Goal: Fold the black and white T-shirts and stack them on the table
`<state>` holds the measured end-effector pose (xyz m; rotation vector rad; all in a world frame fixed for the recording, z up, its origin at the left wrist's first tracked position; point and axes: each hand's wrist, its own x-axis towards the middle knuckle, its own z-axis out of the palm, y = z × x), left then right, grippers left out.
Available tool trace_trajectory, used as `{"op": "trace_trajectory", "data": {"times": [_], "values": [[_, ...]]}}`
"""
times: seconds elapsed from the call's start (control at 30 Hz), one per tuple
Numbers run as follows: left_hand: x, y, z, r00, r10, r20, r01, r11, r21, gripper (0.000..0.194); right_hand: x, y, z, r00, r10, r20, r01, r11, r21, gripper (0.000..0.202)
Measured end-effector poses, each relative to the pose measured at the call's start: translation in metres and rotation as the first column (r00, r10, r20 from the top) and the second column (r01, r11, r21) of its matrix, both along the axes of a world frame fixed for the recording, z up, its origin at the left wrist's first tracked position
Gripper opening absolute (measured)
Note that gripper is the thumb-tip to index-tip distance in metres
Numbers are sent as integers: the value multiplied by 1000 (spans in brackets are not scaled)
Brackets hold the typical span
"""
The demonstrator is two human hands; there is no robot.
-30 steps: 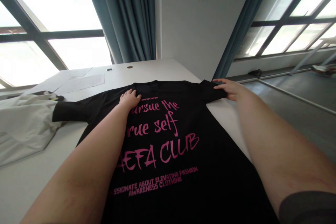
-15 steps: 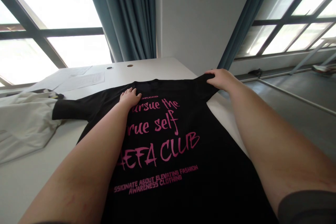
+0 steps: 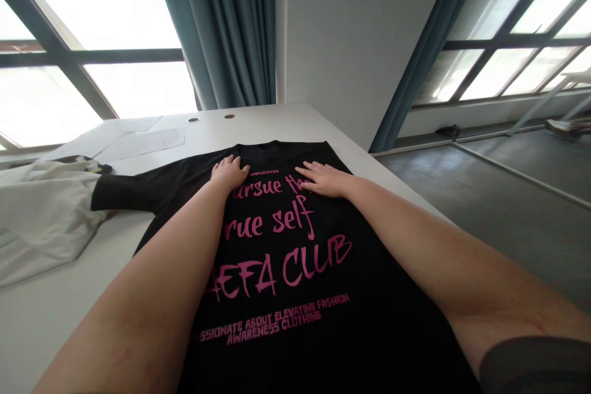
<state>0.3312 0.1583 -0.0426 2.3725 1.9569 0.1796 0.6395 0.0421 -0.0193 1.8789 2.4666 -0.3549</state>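
Note:
A black T-shirt (image 3: 277,252) with pink lettering lies spread on the white table, its neckline at the far end. Flat on its upper left part, beside the top lines of print, rests my left hand (image 3: 229,172), open. My right hand (image 3: 324,179) lies open on the upper right part, its fingers partly covering the lettering. The left sleeve (image 3: 127,191) sticks out sideways. On the right no sleeve shows past the shoulder edge; where its fabric lies I cannot tell.
A crumpled whitish garment (image 3: 41,215) lies at the left, touching the left sleeve. Sheets of paper (image 3: 143,143) are on the table (image 3: 286,120) behind. Blue curtains (image 3: 231,31) and a wall (image 3: 351,31) stand beyond; grey floor (image 3: 462,178) is at the right.
My right hand has moved left from the right sleeve onto the shirt's upper front and has let go. That sleeve no longer sticks out to the right. My left hand has stayed put.

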Motion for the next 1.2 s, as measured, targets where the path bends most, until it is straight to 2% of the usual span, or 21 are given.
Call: {"op": "trace_trajectory", "data": {"times": [0.07,0.2,0.43,0.5,0.57,0.67,0.83,0.9,0.97,1.0,1.07,1.13,1.2], "values": [[0,1,-1,1000,-3,8,3,1000,4,76,0,1,-6,1000,-15,-11,15,1000,18,75],[0,0,0,1000,2,24,-1,1000,-14,77,3,4,-6,996,-51,-78,56,996,69,76],[2,-5,6,999,-9,49,11,999,-36,75,3,5,-9,996,-85,43,84,996,9,83],[2,-5,6,999,-12,47,14,999,-44,75,6,8,-11,997,-70,43,68,997,47,80],[1,-5,5,999,-14,42,16,999,-51,75,13,14,-14,996,-66,60,57,988,142,77],[0,-6,6,999,-17,36,19,998,-65,77,25,25,-21,992,-107,60,90,967,236,77],[-6,-14,21,1000,-2,13,3,995,-97,81,36,33,-32,994,-97,54,91,990,110,80],[-20,-26,31,999,34,-6,-34,994,-108,82,37,33,-35,994,-92,56,85,990,114,80],[-46,-45,39,997,62,-38,-65,994,-83,81,38,35,-37,995,-89,47,82,988,131,79],[-63,-58,42,995,76,-57,-79,996,-47,78,39,36,-38,995,-86,40,80,987,143,78],[-104,-88,45,984,137,-113,-122,984,130,68,41,38,-41,997,-79,23,74,983,168,78],[-146,-118,45,947,301,-117,-246,907,342,60,43,41,-44,997,-71,11,68,981,180,78],[-181,-140,46,897,432,-92,-360,836,415,61,44,43,-46,998,-68,8,65,981,184,79]]}}
